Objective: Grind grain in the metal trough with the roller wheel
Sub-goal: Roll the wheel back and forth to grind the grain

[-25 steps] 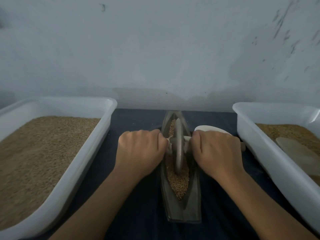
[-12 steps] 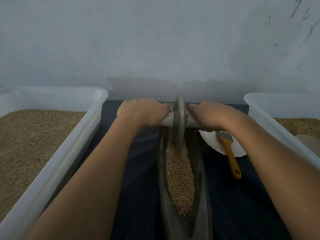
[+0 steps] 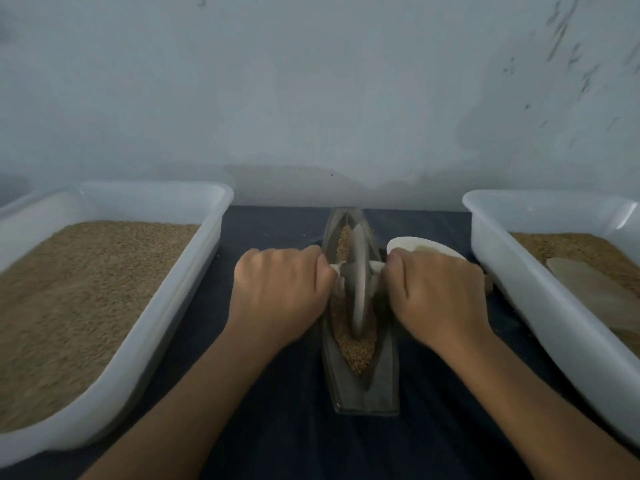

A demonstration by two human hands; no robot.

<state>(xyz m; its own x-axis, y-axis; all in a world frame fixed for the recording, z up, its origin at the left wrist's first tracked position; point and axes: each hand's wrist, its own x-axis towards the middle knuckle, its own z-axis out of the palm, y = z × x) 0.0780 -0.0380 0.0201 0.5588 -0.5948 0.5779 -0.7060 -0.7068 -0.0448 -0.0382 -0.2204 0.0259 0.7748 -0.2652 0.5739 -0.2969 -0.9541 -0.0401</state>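
A narrow boat-shaped metal trough (image 3: 382, 382) lies lengthwise in front of me on a dark cloth. Brown grain (image 3: 360, 355) fills its channel. The grey roller wheel (image 3: 358, 285) stands on edge in the grain at the trough's middle. My left hand (image 3: 280, 289) is closed around the wheel's pale handle on the left side. My right hand (image 3: 436, 292) grips the handle on the right. The handle is mostly hidden inside both fists.
A white plastic tub (image 3: 194, 271) full of grain sits at the left. Another white tub (image 3: 519, 271) at the right holds grain and a pale flat scoop (image 3: 595, 289). A white plate (image 3: 422, 245) lies behind my right hand. A pale wall stands close behind.
Half a second ago the wheel was at the trough's far end with my arms stretched out. Both hands have pulled it back to the middle, and my right hand now hides the orange brush.
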